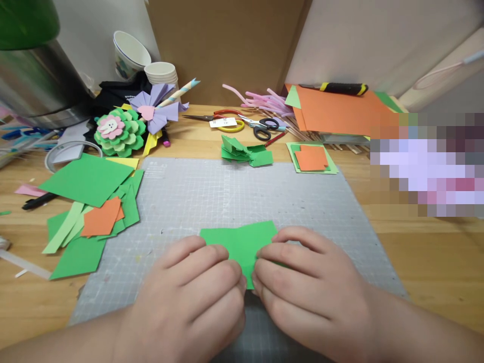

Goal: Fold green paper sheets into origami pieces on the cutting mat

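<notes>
A piece of green paper (242, 242) is held over the near middle of the grey cutting mat (302, 196), a faint crease showing at its upper edge. My left hand (192, 297) grips its left side with curled fingers. On the opposite side, my right hand (310, 287) pinches the sheet, fingertips close to those of the left. Both thumbs are mostly hidden beneath the fingers. Beyond the hands, a folded green paper piece (245, 152) rests at the mat's far edge. To its right lies a small stack of orange and green paper squares (312, 158).
Green and orange paper scraps (91, 181) overlap the mat's left edge. Scissors (262, 126), pink sticks (266, 103) and orange sheets (340, 113) lie at the back. A green paper flower (121, 138), paper cups (130, 53) and a metal container (45, 80) stand back left.
</notes>
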### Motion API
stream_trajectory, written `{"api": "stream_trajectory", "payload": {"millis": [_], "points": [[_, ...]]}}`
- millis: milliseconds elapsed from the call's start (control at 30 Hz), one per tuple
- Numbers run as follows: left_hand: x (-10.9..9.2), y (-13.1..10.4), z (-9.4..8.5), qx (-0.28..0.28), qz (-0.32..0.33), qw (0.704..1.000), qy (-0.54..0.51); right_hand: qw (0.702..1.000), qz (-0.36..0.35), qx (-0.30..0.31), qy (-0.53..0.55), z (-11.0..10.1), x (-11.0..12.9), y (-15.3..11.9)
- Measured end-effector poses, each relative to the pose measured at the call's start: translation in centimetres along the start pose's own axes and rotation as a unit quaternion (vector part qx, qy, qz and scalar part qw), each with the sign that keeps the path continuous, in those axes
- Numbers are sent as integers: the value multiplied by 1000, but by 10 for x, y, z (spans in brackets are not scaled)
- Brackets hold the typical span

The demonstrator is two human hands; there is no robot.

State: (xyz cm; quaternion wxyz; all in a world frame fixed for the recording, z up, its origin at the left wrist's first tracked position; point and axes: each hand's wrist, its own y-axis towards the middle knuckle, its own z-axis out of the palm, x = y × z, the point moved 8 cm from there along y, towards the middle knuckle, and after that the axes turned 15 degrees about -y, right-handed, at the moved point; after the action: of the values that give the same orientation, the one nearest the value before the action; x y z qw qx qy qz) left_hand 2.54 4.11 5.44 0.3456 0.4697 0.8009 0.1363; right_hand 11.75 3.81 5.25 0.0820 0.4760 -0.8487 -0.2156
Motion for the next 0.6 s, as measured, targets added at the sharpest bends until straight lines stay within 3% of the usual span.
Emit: {"api": "stream_trajectory", "payload": {"millis": [267,600], "points": [[0,2,-3,18,7,1000,-6,1000,5,-13,-8,-3,-5,-2],[6,3,-8,1,-2,1000,-11,998,25,-39,-35,-11,-20,-11]]}}
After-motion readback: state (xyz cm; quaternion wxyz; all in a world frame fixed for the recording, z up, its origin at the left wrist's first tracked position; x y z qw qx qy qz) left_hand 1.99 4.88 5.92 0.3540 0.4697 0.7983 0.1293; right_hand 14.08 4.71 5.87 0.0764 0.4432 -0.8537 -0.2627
